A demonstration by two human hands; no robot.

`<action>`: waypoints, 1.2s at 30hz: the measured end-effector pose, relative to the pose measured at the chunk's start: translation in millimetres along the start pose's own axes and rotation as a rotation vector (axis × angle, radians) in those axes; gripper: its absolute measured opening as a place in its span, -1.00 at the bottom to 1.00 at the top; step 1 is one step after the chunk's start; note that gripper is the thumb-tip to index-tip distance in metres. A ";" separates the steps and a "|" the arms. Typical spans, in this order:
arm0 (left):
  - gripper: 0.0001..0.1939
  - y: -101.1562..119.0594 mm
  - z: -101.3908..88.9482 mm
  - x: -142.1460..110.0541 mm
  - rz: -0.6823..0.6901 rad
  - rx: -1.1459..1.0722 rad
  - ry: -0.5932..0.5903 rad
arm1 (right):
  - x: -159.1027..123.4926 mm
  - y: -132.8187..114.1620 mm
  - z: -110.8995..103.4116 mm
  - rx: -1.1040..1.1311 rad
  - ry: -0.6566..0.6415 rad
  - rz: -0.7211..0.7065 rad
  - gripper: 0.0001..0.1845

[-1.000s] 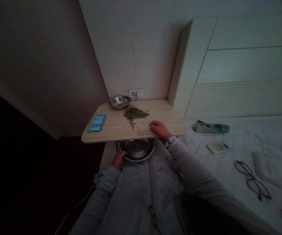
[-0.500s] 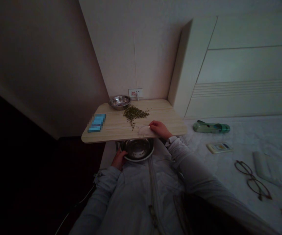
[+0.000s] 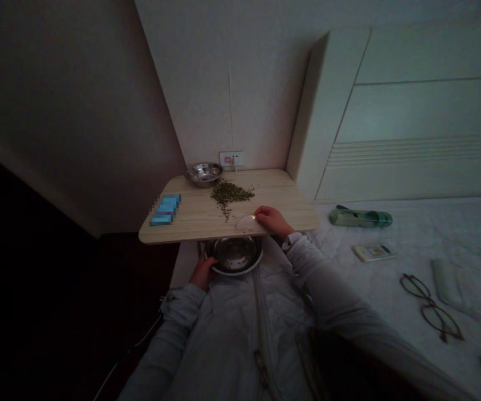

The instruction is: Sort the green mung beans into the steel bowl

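My left hand [image 3: 204, 272] is closed on the rim of a metal bowl [image 3: 237, 257], which sits below the near edge of the table, partly hidden by it. Some small specks lie inside that bowl. My right hand [image 3: 274, 220] is pinched on a translucent, rounded plastic scraper [image 3: 246, 223] that lies close to the tabletop near its front edge. Beyond the scraper spreads a pile of small green beans [image 3: 229, 192], tapering toward me, with a few loose ones by the scraper.
A second metal bowl [image 3: 204, 175] stands at the back left of the wooden table [image 3: 194, 220]. A phone-like slab with a blurred blue screen [image 3: 165, 210] lies at left. On the bed are a green bottle [image 3: 360, 217], a phone [image 3: 374, 252] and glasses [image 3: 430, 303]. A socket [image 3: 231, 159] is behind.
Hardly anything differs. The scraper catches a little more light and appears slightly tilted; both hands stay where they were.
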State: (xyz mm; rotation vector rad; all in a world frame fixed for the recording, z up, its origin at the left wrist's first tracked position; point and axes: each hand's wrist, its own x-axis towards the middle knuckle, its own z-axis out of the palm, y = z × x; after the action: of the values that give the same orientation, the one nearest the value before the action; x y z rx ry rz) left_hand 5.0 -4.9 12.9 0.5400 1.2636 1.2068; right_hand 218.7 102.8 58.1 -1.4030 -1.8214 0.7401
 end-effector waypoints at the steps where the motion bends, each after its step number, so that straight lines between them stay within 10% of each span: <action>1: -0.51 -0.4 -0.2 0.4 0.000 -0.005 -0.003 | 0.0 -0.1 -0.1 0.002 -0.001 -0.002 -0.81; 36: -0.50 -2.6 -1.3 2.5 0.044 -0.032 -0.026 | 5.4 6.5 3.6 0.093 0.076 0.023 -0.76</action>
State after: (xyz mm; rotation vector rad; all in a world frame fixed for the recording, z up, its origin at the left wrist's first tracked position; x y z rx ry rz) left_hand 4.4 -3.9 9.2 0.5606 1.2139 1.2510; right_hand 218.5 109.6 51.9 -1.3753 -1.6932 0.7634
